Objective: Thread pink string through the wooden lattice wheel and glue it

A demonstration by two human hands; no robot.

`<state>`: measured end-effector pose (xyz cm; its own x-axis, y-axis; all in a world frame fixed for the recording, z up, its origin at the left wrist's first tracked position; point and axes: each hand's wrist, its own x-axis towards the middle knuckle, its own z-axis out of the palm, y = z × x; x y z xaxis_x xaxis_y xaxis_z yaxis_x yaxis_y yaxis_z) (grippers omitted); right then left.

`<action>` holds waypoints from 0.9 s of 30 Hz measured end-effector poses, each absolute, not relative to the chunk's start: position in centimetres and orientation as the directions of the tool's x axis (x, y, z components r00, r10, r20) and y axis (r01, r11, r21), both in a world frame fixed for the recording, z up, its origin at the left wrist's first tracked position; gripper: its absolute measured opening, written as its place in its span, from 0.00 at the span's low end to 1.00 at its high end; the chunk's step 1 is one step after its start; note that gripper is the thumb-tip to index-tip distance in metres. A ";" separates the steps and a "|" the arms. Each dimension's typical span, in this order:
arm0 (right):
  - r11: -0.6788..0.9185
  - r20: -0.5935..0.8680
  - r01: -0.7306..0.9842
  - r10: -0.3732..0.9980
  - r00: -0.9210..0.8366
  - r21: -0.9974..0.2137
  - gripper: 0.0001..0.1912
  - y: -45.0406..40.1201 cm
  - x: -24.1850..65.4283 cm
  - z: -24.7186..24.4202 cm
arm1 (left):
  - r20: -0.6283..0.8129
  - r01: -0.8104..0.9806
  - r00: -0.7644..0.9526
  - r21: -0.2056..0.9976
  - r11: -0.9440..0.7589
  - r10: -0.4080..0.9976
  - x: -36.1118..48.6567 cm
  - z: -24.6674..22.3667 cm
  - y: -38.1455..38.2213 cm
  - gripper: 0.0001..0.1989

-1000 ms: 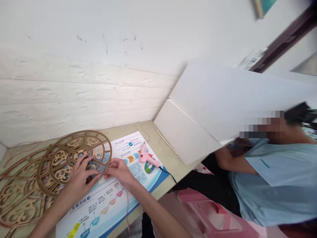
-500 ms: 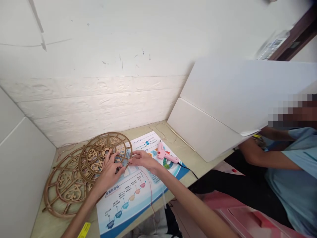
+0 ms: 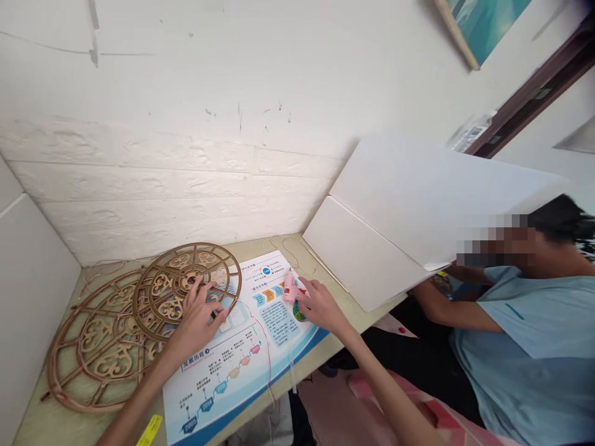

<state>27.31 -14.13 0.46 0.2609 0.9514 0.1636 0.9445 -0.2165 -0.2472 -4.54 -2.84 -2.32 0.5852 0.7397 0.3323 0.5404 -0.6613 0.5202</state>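
Note:
My left hand [image 3: 198,316] lies on a smaller gold-brown openwork wooden disc [image 3: 186,291], its fingers curled over the inner ring. That disc overlaps a larger openwork wooden disc [image 3: 95,353] and the edge of a printed timeline poster [image 3: 237,365]. My right hand [image 3: 320,303] is closed over a pink hot glue gun [image 3: 290,288] on the poster, hiding most of the gun. A thin reddish string [image 3: 263,331] runs across the poster.
White foam boards [image 3: 372,248] lean against the white wall at the desk's back right. A seated person in a pale blue shirt [image 3: 515,353] is at the right, below the desk edge. Loose string [image 3: 290,254] lies on the desk behind the poster.
My right hand has moved away from the smaller disc's rim, rightward onto the pink glue gun. The view has shifted slightly, and my left hand remains on the disc.

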 end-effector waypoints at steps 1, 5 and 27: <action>-0.242 0.136 0.947 0.952 0.274 -0.213 0.30 -14.0 26.9 0.0 | 0.335 0.539 0.587 0.519 -0.664 0.737 -4.6 -2.3 -2.9 0.19; -0.331 0.043 0.929 0.939 0.342 -0.165 0.30 -13.1 25.8 -0.6 | 0.340 0.550 0.587 0.499 -0.670 0.735 -4.9 -2.2 -3.0 0.17; -0.217 0.297 0.882 0.885 0.359 -0.418 0.18 -13.7 25.6 -1.4 | 0.319 0.581 0.576 0.487 -0.651 0.753 -5.0 -1.8 -3.9 0.18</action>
